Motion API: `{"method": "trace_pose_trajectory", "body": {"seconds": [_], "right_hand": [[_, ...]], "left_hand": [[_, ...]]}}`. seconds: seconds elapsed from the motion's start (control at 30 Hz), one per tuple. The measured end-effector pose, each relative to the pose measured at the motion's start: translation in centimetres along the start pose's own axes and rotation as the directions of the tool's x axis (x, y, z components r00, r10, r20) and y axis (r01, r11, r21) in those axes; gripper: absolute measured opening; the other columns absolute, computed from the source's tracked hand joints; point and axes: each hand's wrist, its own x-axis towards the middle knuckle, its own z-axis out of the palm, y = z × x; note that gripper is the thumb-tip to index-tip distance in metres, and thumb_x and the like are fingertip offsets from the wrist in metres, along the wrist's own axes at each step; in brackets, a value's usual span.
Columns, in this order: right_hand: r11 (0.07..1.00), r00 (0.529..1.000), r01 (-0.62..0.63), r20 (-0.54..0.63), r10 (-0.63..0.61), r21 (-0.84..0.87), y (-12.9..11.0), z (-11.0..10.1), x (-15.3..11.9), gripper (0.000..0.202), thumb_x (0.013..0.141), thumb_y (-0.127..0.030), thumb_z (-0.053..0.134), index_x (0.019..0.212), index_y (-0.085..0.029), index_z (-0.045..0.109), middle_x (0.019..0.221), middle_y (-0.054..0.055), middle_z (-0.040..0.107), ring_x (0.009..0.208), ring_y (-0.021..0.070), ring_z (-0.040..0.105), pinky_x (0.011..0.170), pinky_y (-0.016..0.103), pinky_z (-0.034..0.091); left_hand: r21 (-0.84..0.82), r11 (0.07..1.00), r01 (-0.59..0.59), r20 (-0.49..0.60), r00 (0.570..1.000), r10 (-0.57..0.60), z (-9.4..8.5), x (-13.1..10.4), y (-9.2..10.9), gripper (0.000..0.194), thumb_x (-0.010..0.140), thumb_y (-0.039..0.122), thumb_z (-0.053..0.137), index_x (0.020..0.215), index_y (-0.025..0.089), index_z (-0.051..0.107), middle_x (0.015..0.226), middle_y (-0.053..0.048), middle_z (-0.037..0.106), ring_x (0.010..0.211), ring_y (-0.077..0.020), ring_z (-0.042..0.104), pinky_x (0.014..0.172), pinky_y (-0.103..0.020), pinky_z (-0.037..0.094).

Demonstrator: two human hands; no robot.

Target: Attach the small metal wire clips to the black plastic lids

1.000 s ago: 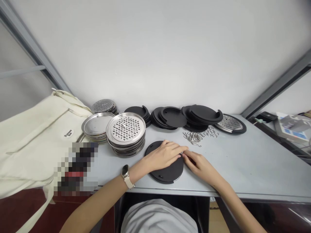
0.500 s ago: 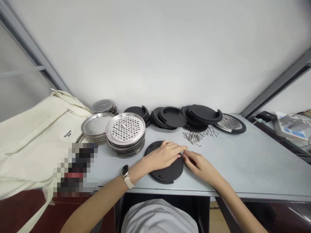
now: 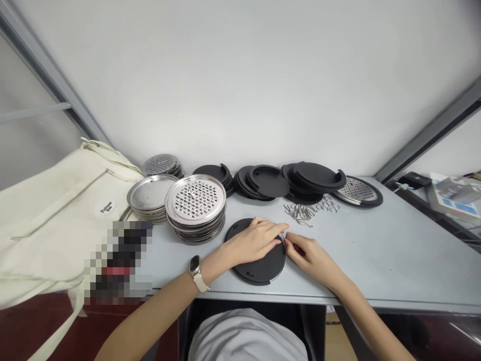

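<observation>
A round black disc (image 3: 265, 271) with small slots lies flat near the table's front edge. Across its top rests my left hand (image 3: 260, 240), palm down, fingers reaching to the disc's right rim. My right hand (image 3: 303, 253) is at that rim, thumb and fingertips pinched together; a small bit of metal shows between the two hands, too small to make out. Behind the hands lie a heap of metal hooks (image 3: 299, 213) and several small rings (image 3: 328, 204). Left of the disc stands a stack of perforated metal grater plates (image 3: 195, 200).
Plain metal discs (image 3: 151, 193) are stacked further left, beside a cream bag (image 3: 56, 220). Black discs (image 3: 268, 181) stand in piles along the wall. A black-rimmed grater (image 3: 358, 191) lies at the back right. A box (image 3: 454, 195) is beyond the table's right side.
My right fingertips have shifted slightly at the disc's rim, and a gap with a bit of metal shows between the hands. The view has moved very slightly.
</observation>
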Motion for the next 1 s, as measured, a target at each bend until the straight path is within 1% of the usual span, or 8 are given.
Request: {"method": "trace_pose_trajectory", "body": {"seconds": [0.27, 0.47, 0.7, 0.83, 1.0], "right_hand": [[0.999, 0.999, 0.023, -0.033, -0.024, -0.035, 0.00, 0.06, 0.02, 0.023, 0.090, -0.025, 0.038, 0.067, -0.021, 0.038, 0.056, -0.004, 0.042, 0.049, 0.0116, 0.041, 0.048, 0.022, 0.032], [0.992, 0.996, 0.068, -0.055, -0.074, -0.108, 0.01, 0.13, 0.14, 0.024, 0.090, -0.024, 0.038, 0.067, -0.021, 0.035, 0.056, -0.004, 0.042, 0.049, 0.0116, 0.041, 0.050, 0.022, 0.032], [0.977, 0.989, 0.101, -0.092, -0.120, -0.189, 0.21, 0.34, 0.19, 0.024, 0.089, -0.023, 0.039, 0.066, -0.021, 0.035, 0.056, -0.003, 0.042, 0.049, 0.0121, 0.043, 0.050, 0.022, 0.032], [0.970, 0.984, 0.117, -0.107, -0.142, -0.214, 0.36, 0.47, 0.13, 0.023, 0.089, -0.023, 0.039, 0.067, -0.021, 0.036, 0.056, -0.003, 0.043, 0.050, 0.0123, 0.044, 0.051, 0.023, 0.032], [0.961, 0.976, 0.135, -0.134, -0.171, -0.242, 0.50, 0.59, -0.01, 0.024, 0.090, -0.023, 0.040, 0.066, -0.020, 0.036, 0.056, -0.002, 0.042, 0.051, 0.0125, 0.044, 0.052, 0.023, 0.032]], "left_hand": [[-0.007, 1.000, 0.015, -0.009, 1.000, -0.015, 0.06, -0.04, -0.01, 0.034, 0.095, 0.017, 0.040, 0.129, 0.018, 0.038, 0.113, -0.008, 0.060, 0.110, -0.0187, 0.053, 0.096, -0.034, 0.031], [-0.020, 0.999, 0.026, -0.011, 1.000, -0.026, -0.13, -0.05, 0.15, 0.032, 0.095, 0.016, 0.042, 0.126, 0.019, 0.042, 0.112, -0.007, 0.061, 0.109, -0.0180, 0.054, 0.096, -0.033, 0.030], [-0.024, 0.998, 0.051, -0.003, 0.999, -0.051, -0.19, 0.04, 0.23, 0.036, 0.095, 0.017, 0.041, 0.131, 0.021, 0.038, 0.114, -0.007, 0.061, 0.110, -0.0195, 0.054, 0.095, -0.035, 0.030], [-0.008, 0.999, 0.046, -0.006, 0.999, -0.046, -0.42, 0.09, 0.30, 0.032, 0.095, 0.018, 0.042, 0.127, 0.020, 0.042, 0.110, -0.007, 0.062, 0.107, -0.0196, 0.055, 0.094, -0.035, 0.029], [0.006, 1.000, 0.028, -0.019, 0.999, -0.028, -0.47, 0.13, 0.34, 0.032, 0.094, 0.019, 0.043, 0.126, 0.019, 0.043, 0.110, -0.006, 0.062, 0.106, -0.0191, 0.055, 0.093, -0.034, 0.029]]}}
